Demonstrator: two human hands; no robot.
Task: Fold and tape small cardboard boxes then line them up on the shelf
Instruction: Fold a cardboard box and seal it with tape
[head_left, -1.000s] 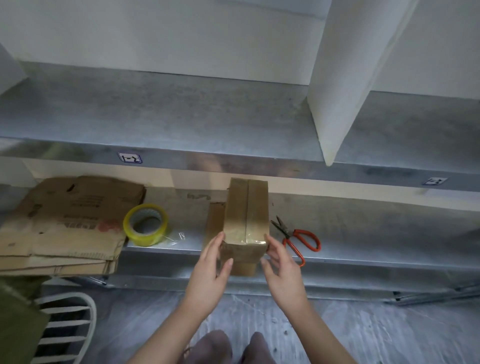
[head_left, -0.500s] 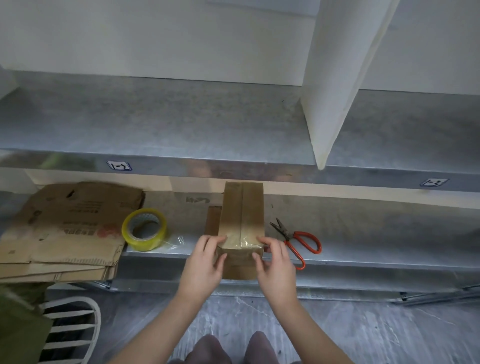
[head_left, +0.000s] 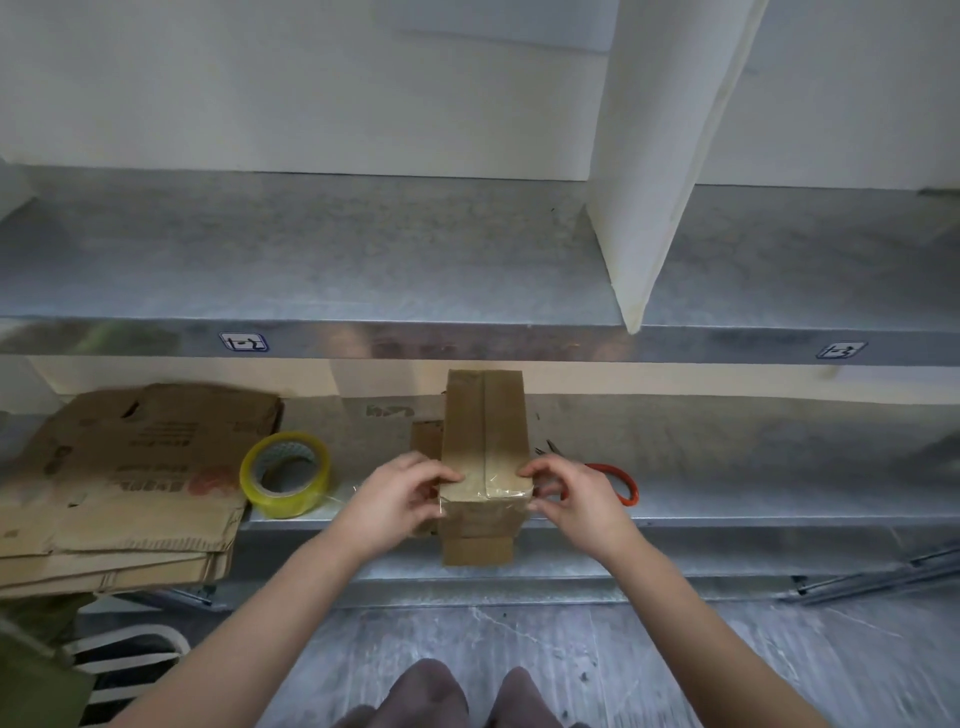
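Now your left hand (head_left: 400, 499) and right hand (head_left: 576, 499) each pinch a near corner of the taped cardboard box (head_left: 485, 431) at frame centre, on the lower shelf (head_left: 753, 467), between the tape roll (head_left: 284, 473) and scissors (head_left: 621, 483).

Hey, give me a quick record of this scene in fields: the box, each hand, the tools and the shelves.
box: small cardboard box, taped along its top seam, at the front edge of the lower shelf
left hand: grips the box's near left corner
right hand: pinches the box's near right corner
tape roll: yellow, on the lower shelf left of the box
scissors: orange handles, right of the box, partly behind the right hand
flat cardboard: stacked at far left
upper shelf: white divider stands on it
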